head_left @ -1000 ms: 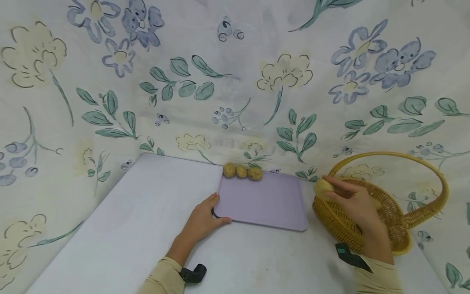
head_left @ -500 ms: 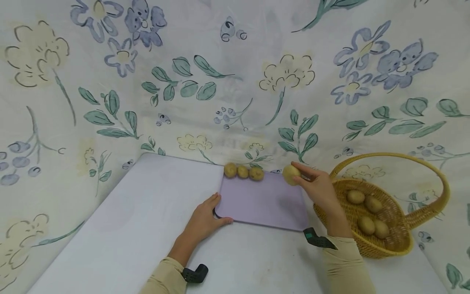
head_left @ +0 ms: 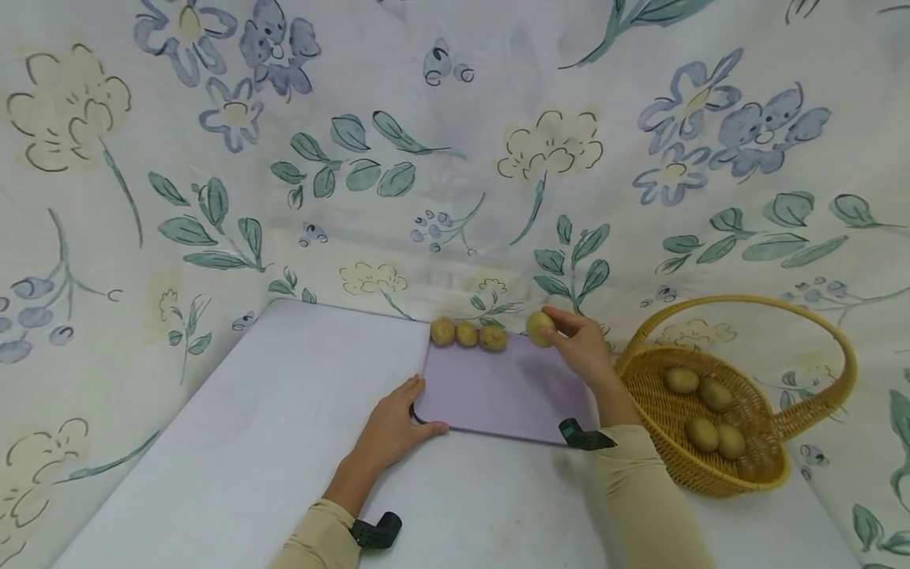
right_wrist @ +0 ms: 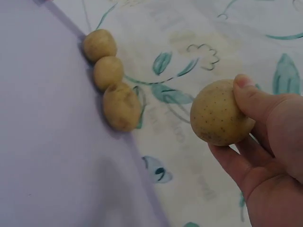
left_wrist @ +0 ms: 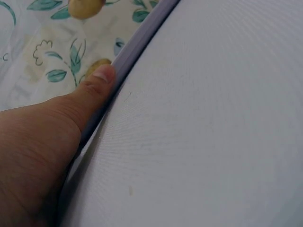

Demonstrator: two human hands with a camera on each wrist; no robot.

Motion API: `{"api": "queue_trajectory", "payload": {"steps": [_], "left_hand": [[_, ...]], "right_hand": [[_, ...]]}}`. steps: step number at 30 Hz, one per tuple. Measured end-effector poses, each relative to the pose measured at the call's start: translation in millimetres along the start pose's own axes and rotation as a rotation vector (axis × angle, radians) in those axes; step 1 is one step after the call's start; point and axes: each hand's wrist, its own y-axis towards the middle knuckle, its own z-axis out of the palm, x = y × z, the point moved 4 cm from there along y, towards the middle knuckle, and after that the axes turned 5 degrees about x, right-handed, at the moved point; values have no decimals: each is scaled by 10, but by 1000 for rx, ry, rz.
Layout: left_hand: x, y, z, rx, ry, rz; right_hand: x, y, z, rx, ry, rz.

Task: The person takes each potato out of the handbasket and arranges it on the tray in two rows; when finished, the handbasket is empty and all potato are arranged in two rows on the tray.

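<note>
My right hand (head_left: 584,348) pinches a round potato (right_wrist: 220,112) between thumb and fingers, held up above the far right part of a flat purple tray (head_left: 498,395). Three potatoes (head_left: 467,334) sit in a row along the tray's far edge, at its left end. My left hand (head_left: 392,423) holds the tray's near left corner, with the fingers along the left side and the thumb (left_wrist: 100,87) along the front edge. In the left wrist view its other fingers are hidden.
Right of the tray stands a wicker basket (head_left: 657,411) with a tall arched handle and several potatoes (head_left: 702,434) inside. The white table (head_left: 320,356) meets a floral cloth (head_left: 455,158) behind the tray.
My right hand has carried the potato from over the basket leftward to above the tray, uncovering the potatoes in the basket. My left hand has stayed at the tray's corner.
</note>
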Motion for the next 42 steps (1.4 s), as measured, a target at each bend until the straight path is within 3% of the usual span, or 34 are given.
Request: {"api": "queue_trajectory", "payload": {"steps": [9,18,26,34,39,42], "left_hand": [[23,-22,16,4,-17,-21],[-27,27,-23,-14,-5,-3],[14,13,3,-2,5,-11],[12,64,-8,-11,10,20],[51,-24,-12,18,11,-37],[26,-13,-20,18,-7,-19]], "right_hand": [[-261,235,226,51,-113,93],[-218,413,296,64,-360,-16],[-300,435,366,101,-392,29],[-293,510,470,69,-466,-101],[-397,461,605,111,-503,-100],[-405,442,588,62,-508,-114]]}}
